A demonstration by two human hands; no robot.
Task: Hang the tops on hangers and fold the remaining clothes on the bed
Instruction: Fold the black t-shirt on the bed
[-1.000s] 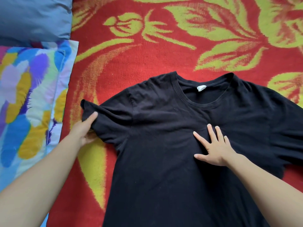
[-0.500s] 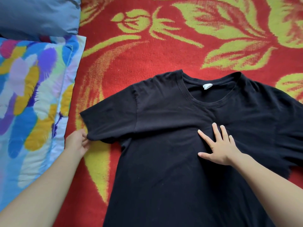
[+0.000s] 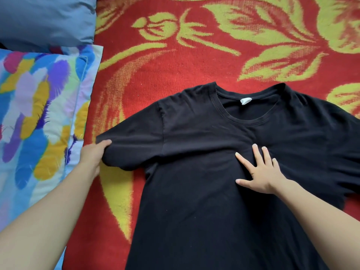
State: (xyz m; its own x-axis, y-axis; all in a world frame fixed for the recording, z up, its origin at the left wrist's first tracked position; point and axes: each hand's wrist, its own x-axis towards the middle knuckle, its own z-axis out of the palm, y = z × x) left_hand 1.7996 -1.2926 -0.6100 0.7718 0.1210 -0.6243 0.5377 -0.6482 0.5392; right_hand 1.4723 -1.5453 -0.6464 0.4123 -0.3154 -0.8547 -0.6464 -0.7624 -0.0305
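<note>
**Black T-shirt spread flat, one sleeve pinched**

Head view: A black T-shirt (image 3: 204, 191) is seen laid front-up on a red blanket (image 3: 155, 75) patterned with yellow-green flowers and leaves. The neckline is turned away from the person, and a small white label (image 3: 245, 100) is visible inside the back of the collar. The body of the shirt runs down to the lower edge of the picture, and its far sleeve is cut off by the right edge.

The near sleeve (image 3: 136, 145) is stretched out to the left. Its hem is pinched by the left hand (image 3: 93, 154): the thumb is laid on top of the fabric, while the other fingers are hidden beneath it. The right hand (image 3: 261, 172) is pressed flat on the chest of the shirt, just below the neckline, with its fingers straight and spread apart and nothing gripped. Both forearms are bare and reach in from the lower corners.

To the left of the blanket, a pillow (image 3: 39, 114) printed with blue, yellow and purple strokes is seen, and behind it a plain blue pillow (image 3: 44, 18) is partly overlapped by it.
</note>
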